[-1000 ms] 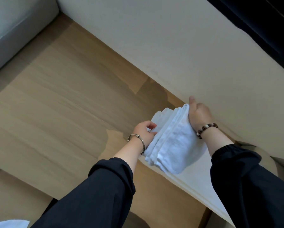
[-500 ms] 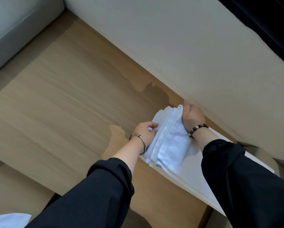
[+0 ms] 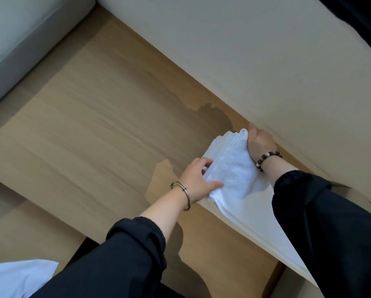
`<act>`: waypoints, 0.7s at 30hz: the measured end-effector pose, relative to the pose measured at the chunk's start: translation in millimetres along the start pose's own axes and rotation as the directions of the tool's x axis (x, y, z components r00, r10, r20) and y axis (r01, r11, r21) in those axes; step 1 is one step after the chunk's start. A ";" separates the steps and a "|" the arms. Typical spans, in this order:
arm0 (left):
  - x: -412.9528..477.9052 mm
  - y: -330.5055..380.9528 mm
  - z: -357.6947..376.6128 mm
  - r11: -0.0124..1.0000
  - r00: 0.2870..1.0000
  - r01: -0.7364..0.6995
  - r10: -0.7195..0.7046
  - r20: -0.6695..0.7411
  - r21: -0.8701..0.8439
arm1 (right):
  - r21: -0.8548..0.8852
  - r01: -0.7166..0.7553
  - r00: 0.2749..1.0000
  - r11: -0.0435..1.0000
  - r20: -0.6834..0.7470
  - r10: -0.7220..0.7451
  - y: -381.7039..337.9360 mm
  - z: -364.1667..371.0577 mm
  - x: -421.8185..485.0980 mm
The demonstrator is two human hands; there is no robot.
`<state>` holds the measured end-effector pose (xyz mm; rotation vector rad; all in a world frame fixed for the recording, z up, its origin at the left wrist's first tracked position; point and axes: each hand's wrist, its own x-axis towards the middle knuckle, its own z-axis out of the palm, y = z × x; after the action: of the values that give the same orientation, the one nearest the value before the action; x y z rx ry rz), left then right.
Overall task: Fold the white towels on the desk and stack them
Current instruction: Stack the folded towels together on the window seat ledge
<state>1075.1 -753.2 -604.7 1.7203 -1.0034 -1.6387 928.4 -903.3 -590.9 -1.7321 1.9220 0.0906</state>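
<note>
The folded towel [image 3: 231, 168] is gripped at opposite edges by the left hand [image 3: 196, 181] and the right hand [image 3: 260, 143]. Compared with a second ago, it is brought lower onto the stack [image 3: 255, 214] on the desk [image 3: 94, 136], beside the wall [image 3: 244, 61]; release is judged near.

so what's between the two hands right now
The folded white towel fills the gap: the left hand pinches its near edge, the right hand holds its far side. It sits on the stack of white towels. Shown in the head view.
</note>
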 end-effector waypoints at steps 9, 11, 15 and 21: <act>-15.3 -7.2 -16.1 0.992 0.989 0.121 -0.119 0.089 -0.018 | 0.041 0.095 0.848 0.995 -0.527 -0.059 -7.7 0.4 -40.0; -24.4 -11.7 -13.4 0.991 0.991 0.112 -0.106 0.081 -0.067 | 0.022 0.137 0.812 0.990 -0.576 -0.100 -4.8 6.4 -66.9; -35.5 -16.5 -2.5 0.990 0.995 0.095 -0.091 0.045 -0.101 | -0.186 0.057 0.945 0.981 -0.308 -0.113 1.6 45.2 -112.2; -40.6 -28.0 -12.1 0.899 0.986 0.166 -0.162 0.045 -0.405 | -0.271 0.042 0.959 0.962 -0.258 -0.114 12.6 63.0 -111.4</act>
<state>1092.0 -705.4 -602.9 1.5405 -0.4782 -1.8110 940.9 -775.7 -599.9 -2.0882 2.1098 0.0861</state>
